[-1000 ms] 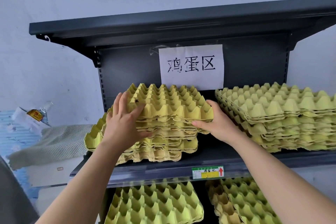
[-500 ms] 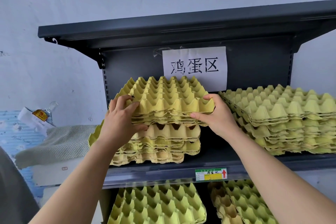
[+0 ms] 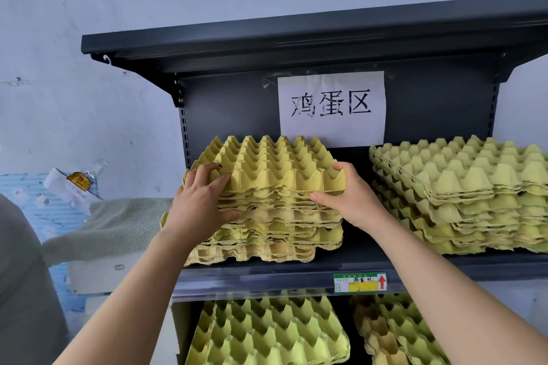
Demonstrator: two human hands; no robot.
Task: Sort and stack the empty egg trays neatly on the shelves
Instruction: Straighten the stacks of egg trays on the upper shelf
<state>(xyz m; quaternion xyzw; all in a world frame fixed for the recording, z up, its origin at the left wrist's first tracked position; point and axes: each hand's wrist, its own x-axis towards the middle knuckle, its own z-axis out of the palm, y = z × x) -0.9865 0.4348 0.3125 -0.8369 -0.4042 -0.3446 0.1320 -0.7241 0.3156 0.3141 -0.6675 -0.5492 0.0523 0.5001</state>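
Evidently to square it up, the left hand (image 3: 204, 201) and right hand (image 3: 351, 200) each grip a near corner of the bundle of yellow moulded-pulp egg trays (image 3: 275, 166) held between them, resting on the skewed lower trays (image 3: 267, 249) just beneath both hands on the dark metal shelf (image 3: 385, 262).

dark shelf (image 3: 370, 264), two egg-tray stacks (image 3: 267, 234) (image 3: 474, 216)

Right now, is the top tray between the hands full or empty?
Empty. Every visible cup of the top tray shows bare yellow pulp, with no eggs in it.
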